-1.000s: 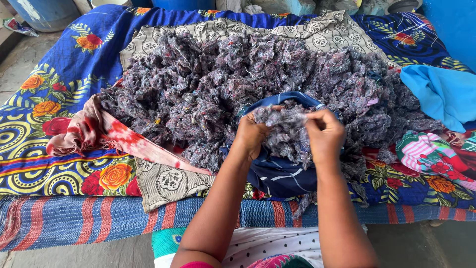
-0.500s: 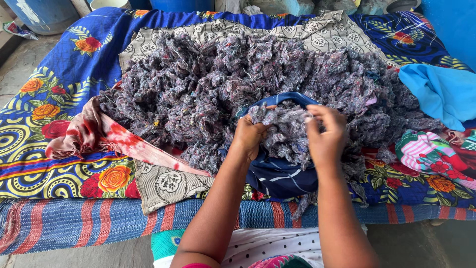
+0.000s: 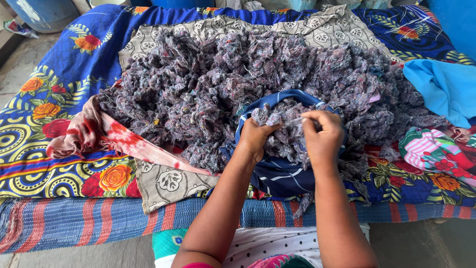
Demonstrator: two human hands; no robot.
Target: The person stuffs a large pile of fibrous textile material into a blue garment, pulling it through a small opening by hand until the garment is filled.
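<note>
Seen from above, a person's left hand (image 3: 255,136) and right hand (image 3: 323,133) were both clenched on a clump of grey shredded fibre (image 3: 283,130), pinching it just above the open mouth of a dark blue cloth bag (image 3: 277,173). The bag lay at the near edge of a large heap of the same grey fibre stuffing (image 3: 238,84), spread over a beige patterned cloth (image 3: 168,183) on a blue floral bedsheet (image 3: 59,99). A light blue cloth (image 3: 444,87) lay to the right.

floor: grey concrete (image 3: 29,59) | top left: blue barrel (image 3: 42,12); right: blue wall (image 3: 458,22) | light: soft daylight
</note>
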